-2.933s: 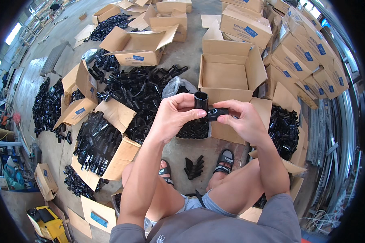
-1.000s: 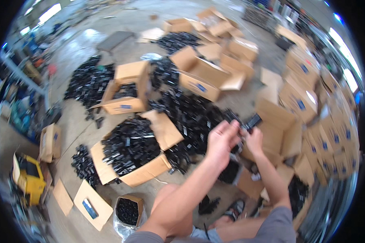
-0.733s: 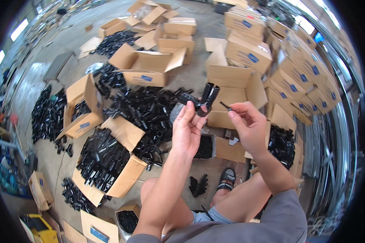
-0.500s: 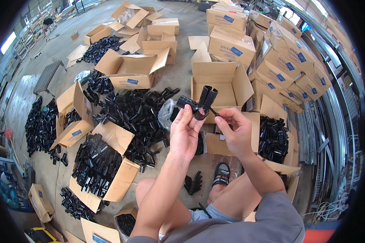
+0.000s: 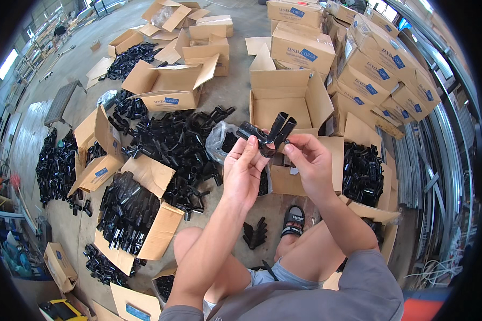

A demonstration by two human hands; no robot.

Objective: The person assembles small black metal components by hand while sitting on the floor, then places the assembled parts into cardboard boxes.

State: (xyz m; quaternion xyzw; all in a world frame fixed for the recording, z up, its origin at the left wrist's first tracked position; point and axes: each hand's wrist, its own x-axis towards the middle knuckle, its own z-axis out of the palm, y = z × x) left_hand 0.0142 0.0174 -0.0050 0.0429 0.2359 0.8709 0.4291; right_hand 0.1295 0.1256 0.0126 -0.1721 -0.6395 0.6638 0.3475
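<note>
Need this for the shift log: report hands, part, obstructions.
Left hand gripping black tubular fitting. Right hand pinching small dark piece, mostly hidden, close beside it. Nothing seen blocking either hand.

Bright, sharp centre; bowed, blackened edges

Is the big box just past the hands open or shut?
Open. Beyond the black part in the left hand, the cardboard box shows its inside, with no flaps across its top.
</note>
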